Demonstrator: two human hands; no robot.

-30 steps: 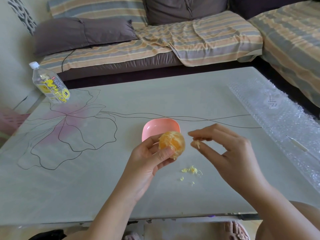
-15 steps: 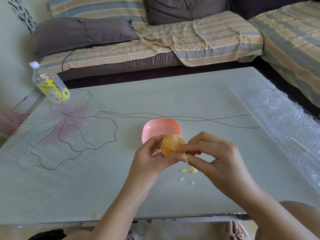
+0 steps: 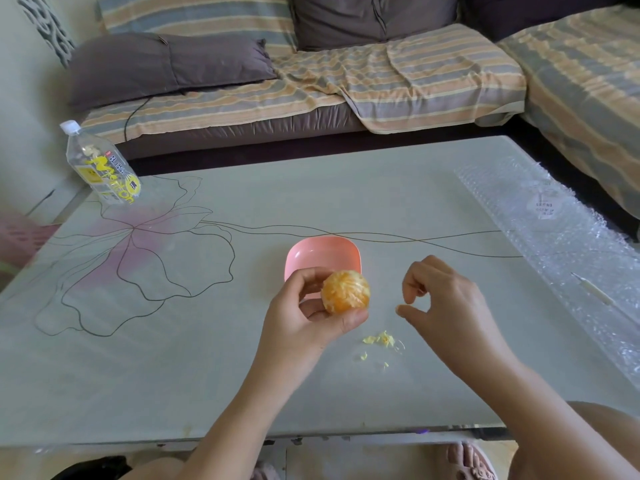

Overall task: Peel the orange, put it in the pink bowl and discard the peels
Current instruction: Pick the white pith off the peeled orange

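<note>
My left hand [image 3: 304, 323] grips the peeled orange [image 3: 345, 292], holding it just above the table in front of the near rim of the pink bowl [image 3: 322, 254]. White pith streaks still cover the fruit. My right hand [image 3: 446, 306] hovers to the right of the orange, apart from it, fingers loosely curled with thumb and fingertips slightly separated; I see nothing between them. Small yellow peel and pith scraps [image 3: 381, 340] lie on the table below and between my hands.
A clear plastic bottle [image 3: 100, 168] with a yellow label stands at the table's far left corner. Bubble wrap [image 3: 561, 258] covers the right side, with a thin white stick [image 3: 594, 289] on it. A striped sofa with grey cushions lies beyond the far edge.
Half a second ago my right hand was pinching at the orange's side; it has pulled away to the right. My left hand has kept the orange in front of the bowl.
</note>
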